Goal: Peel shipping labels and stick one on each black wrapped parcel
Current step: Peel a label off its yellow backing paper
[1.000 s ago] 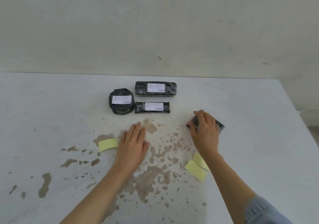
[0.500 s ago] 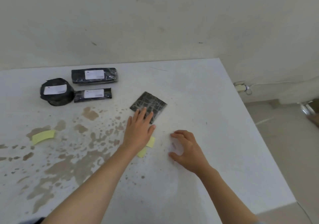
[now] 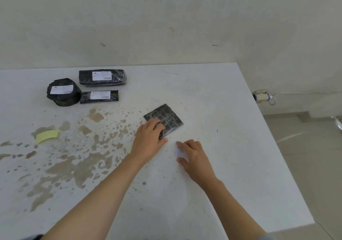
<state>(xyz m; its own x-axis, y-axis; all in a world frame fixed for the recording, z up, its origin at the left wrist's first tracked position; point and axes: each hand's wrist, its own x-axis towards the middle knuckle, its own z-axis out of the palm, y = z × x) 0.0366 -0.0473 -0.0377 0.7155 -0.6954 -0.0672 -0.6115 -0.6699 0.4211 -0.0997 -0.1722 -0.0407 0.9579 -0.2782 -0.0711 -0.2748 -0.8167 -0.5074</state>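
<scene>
A flat square black parcel (image 3: pixel 166 118) without a label lies at mid-table. My left hand (image 3: pixel 149 140) grips its near-left corner, fingers curled over the top and thumb at the edge. Just right of it, my right hand (image 3: pixel 194 156) pinches a small white shipping label (image 3: pixel 178 152) that lies flat on the table, index finger above it and thumb below. At the back left stand three black parcels that each carry a white label: a round one (image 3: pixel 63 99), a long one (image 3: pixel 120 76) and a thin bar (image 3: pixel 85 98).
A curled yellow backing strip (image 3: pixel 47 136) lies at the left among brown stains. Another yellow scrap (image 3: pixel 130 150) peeks out beside my left wrist. The white table's right edge (image 3: pixel 277 147) drops to the floor, where a power socket (image 3: pixel 261 94) with a cord sits.
My right hand left the flat parcel and came down onto the white label. My left hand crossed over to the parcel and curled its fingers on the corner. The view swung right.
</scene>
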